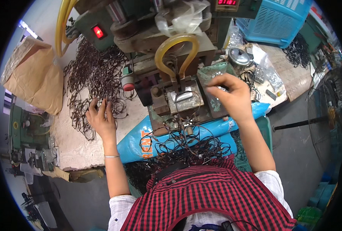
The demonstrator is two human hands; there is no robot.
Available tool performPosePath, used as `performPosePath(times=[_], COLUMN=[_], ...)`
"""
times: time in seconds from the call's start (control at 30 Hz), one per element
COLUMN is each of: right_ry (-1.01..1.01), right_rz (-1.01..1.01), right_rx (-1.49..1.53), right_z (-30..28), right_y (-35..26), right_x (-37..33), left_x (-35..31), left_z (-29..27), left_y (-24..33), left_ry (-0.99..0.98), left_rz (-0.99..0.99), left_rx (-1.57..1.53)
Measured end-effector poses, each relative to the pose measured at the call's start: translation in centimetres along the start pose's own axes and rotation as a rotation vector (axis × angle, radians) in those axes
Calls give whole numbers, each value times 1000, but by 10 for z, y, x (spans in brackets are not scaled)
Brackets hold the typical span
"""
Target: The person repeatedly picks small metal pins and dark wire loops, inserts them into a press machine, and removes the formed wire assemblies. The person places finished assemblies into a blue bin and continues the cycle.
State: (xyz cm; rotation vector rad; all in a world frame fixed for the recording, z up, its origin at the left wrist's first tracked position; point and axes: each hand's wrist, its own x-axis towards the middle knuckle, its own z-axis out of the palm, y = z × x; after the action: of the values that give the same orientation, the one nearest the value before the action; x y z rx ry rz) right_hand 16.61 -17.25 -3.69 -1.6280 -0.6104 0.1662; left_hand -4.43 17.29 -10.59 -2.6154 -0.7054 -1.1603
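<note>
My left hand (103,122) reaches to the near edge of a large tangled pile of thin dark cables (92,73). Its fingers are spread apart, with the tips touching or just over the cables. My right hand (234,98) is raised over a green tray (226,69) of small shiny parts. Thumb and forefinger there come together in a pinch; anything between them is too small to make out. Between the hands stands a press with a metal block (184,101). A thin black cable (198,104) loops over the block. A yellowish hose (196,50) arches above it.
More black cables (186,148) lie across a blue plastic sheet (134,140) at my lap. A red push button (128,87) sits left of the press. A brown paper sack (36,75) stands far left, a blue basket (274,23) far right. A fan (326,111) is at right.
</note>
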Motion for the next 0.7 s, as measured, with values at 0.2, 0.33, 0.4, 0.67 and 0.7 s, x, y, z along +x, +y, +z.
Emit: performPosePath(times=[0.2, 0.33, 0.4, 0.67, 0.7], right_ry=[45, -22, -25, -32, 85], right_rz=[-113, -26, 33, -163, -243], right_rx=[34, 313, 440, 5, -424], right_z=[55, 62, 68, 23, 5], right_y=[-11, -11, -17, -4, 9], right_x=[5, 2, 2, -11, -10], left_x=[8, 61, 80, 61, 56], left_z=[-27, -90, -94, -132, -137], left_y=[51, 108, 121, 145, 144], left_ry=[131, 154, 153, -254, -553], left_rz=[-629, -90, 1, -199, -212], left_rx=[-1306, -1613, -1294, -1679, -1760])
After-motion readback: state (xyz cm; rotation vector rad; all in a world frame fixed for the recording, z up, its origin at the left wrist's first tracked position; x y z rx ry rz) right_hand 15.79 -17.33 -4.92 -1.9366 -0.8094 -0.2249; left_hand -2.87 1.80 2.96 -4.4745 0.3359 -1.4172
